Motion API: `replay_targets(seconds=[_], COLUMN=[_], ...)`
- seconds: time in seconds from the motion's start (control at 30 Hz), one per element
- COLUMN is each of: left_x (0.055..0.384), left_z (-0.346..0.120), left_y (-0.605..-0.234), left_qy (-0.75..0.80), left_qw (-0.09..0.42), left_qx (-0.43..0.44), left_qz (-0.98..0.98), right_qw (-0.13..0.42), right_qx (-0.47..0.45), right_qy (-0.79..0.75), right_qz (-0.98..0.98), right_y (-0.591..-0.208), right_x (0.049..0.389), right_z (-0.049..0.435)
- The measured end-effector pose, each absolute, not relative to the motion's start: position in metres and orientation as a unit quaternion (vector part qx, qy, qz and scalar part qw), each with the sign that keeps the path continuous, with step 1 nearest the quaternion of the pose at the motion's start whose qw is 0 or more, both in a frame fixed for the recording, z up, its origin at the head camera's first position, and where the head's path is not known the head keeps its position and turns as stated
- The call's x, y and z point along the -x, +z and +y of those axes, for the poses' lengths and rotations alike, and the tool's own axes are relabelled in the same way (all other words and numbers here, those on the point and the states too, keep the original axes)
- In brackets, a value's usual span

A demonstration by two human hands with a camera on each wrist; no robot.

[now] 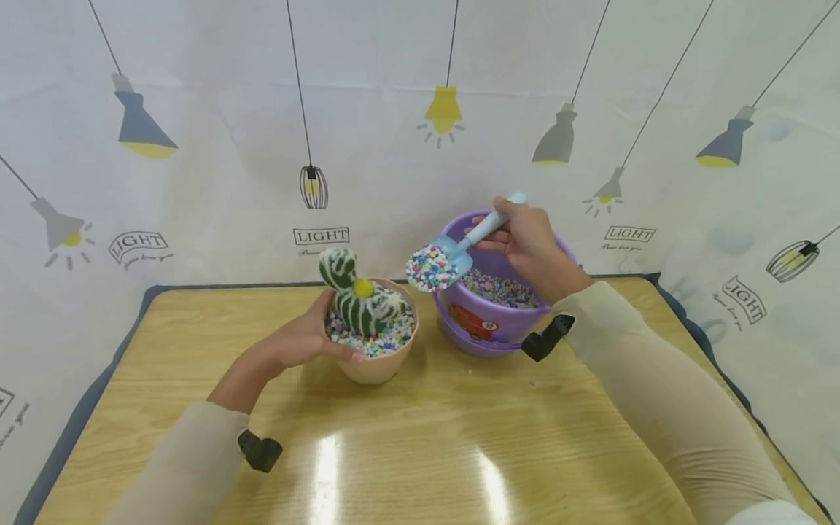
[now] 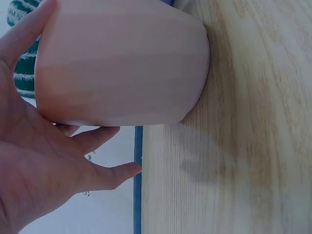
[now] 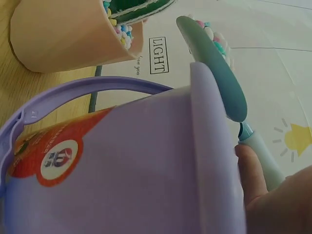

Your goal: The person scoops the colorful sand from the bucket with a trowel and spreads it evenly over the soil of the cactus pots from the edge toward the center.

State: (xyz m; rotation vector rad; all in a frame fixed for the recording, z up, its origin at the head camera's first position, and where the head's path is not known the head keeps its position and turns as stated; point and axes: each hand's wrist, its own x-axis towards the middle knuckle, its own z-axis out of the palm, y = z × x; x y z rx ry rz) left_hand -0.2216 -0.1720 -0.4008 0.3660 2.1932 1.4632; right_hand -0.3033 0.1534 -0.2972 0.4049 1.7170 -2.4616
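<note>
My right hand [image 1: 528,237] grips the handle of a light blue toy trowel [image 1: 485,227], whose scoop is heaped with colourful pebbles [image 1: 429,268]. The scoop hangs over the left rim of a purple bucket [image 1: 495,321], which has more pebbles [image 1: 502,288] inside. At the left, my left hand [image 1: 305,332] holds the side of a peach flowerpot [image 1: 372,370], thumb along the front of its rim. In that pot a green-and-white striped cactus [image 1: 357,310] with a yellow ball on it stands among pebbles. The left wrist view shows the pot's wall [image 2: 122,63] beside my spread fingers.
Pot and bucket stand side by side on a wooden table [image 1: 394,445] near its back edge. A few stray pebbles [image 1: 532,383] lie in front of the bucket. The bucket's purple handle [image 3: 97,85] hangs down its outside. Behind rises a lamp-printed cloth [image 1: 374,168].
</note>
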Motion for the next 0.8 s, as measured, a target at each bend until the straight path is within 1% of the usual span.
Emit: replay_targets(seconds=[0.57,0.8], left_x=[0.228,0.230], left_z=[-0.178,-0.178], left_y=[-0.399,-0.398], left_qy=[0.519,0.508], left_qw=[0.260,0.268], left_qx=[-0.149,-0.156], left_qz=[0.800,0.804], right_qw=[0.053,0.052], right_qx=[-0.092,-0.088], right_qy=[-0.789,-0.784], right_qz=[0.605,0.612], right_y=[-0.297,-0.296], right_x=[0.301,0.300], right_z=[0.129,0.127])
